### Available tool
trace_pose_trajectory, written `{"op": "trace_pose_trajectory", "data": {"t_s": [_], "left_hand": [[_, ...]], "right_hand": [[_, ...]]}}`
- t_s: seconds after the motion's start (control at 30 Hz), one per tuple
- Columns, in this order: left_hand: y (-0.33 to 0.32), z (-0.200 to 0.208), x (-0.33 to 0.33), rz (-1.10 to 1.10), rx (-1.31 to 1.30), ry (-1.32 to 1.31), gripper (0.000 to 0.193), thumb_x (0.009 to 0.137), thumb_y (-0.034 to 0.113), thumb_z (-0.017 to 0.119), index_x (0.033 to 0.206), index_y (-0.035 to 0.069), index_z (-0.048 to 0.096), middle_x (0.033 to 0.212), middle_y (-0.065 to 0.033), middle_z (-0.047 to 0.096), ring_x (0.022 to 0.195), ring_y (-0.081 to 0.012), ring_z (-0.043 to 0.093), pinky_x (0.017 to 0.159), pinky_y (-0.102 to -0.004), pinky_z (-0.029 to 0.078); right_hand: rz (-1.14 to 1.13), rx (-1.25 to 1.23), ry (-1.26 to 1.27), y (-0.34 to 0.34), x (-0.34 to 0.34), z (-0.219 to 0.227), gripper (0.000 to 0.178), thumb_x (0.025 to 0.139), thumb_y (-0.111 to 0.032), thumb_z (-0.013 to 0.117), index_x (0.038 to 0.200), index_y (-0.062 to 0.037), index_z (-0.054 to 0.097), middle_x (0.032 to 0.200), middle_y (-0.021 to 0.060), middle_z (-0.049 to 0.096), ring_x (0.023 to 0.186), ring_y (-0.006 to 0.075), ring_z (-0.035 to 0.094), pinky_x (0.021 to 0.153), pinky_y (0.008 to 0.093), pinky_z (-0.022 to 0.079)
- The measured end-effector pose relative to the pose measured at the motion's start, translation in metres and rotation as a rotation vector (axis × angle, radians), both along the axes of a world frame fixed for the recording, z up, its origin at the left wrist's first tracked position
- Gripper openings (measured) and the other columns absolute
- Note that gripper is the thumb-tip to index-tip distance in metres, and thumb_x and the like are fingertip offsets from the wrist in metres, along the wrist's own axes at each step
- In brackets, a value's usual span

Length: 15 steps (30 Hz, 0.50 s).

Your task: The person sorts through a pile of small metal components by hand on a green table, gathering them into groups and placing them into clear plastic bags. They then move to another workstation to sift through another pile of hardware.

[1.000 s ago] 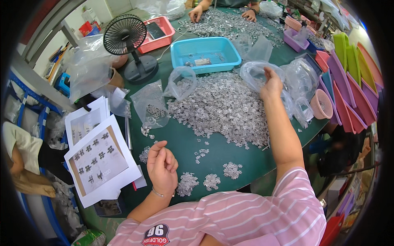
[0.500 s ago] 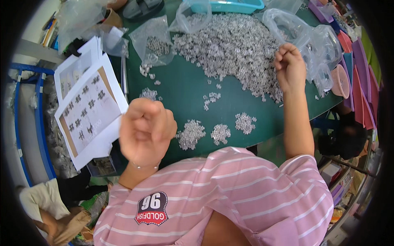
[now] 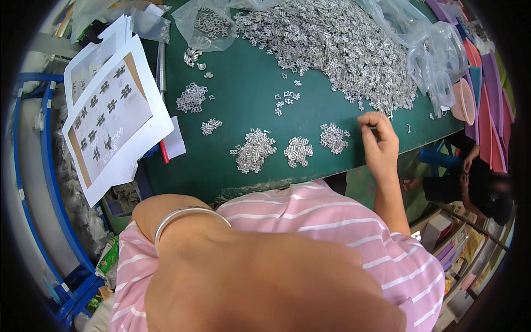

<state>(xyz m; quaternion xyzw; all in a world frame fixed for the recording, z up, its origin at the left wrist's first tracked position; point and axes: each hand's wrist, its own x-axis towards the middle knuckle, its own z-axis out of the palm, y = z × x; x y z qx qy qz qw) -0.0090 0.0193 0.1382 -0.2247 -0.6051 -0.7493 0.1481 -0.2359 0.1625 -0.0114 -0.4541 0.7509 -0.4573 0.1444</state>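
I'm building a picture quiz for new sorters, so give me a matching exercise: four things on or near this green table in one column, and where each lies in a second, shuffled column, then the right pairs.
Things:
1. big heap of small metal parts
2. printed sheets
3. right hand
4. pink bowl

Places:
A. at the table's left edge, overhanging it
B. at the near edge, just right of the three small piles
C. at the table's right end, beside clear plastic bags
D. across the far middle of the green table

Pairs: 1-D, 2-A, 3-B, 4-C
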Motion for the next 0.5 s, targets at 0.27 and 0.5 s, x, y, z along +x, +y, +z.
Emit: {"op": "trace_pose_trajectory", "data": {"t_s": [0.27, 0.5], "left_hand": [[0.019, 0.008, 0.011, 0.029, -0.284, -0.013, 0.049, 0.092, 0.049, 0.033, 0.103, 0.007, 0.056, 0.063, -0.0065, 0.052, 0.047, -0.0137, 0.042, 0.046, -0.0259, 0.035], [0.021, 0.011, 0.012, 0.018, -0.445, -0.037, 0.055, 0.093, 0.049, 0.031, 0.102, 0.002, 0.058, 0.063, -0.0058, 0.05, 0.049, -0.0123, 0.042, 0.046, -0.0251, 0.035]], "right_hand": [[0.312, 0.033, 0.354, -0.001, 0.026, 0.001, 0.024, 0.075, -0.001, 0.058, 0.098, -0.0058, 0.062, 0.112, 0.011, 0.056, 0.107, 0.0297, 0.051, 0.091, 0.0404, 0.037], [0.396, 0.127, 0.5, -0.012, 0.038, -0.01, 0.028, 0.076, -0.008, 0.062, 0.104, -0.01, 0.061, 0.12, 0.0086, 0.053, 0.116, 0.0292, 0.046, 0.097, 0.0448, 0.034]]}}
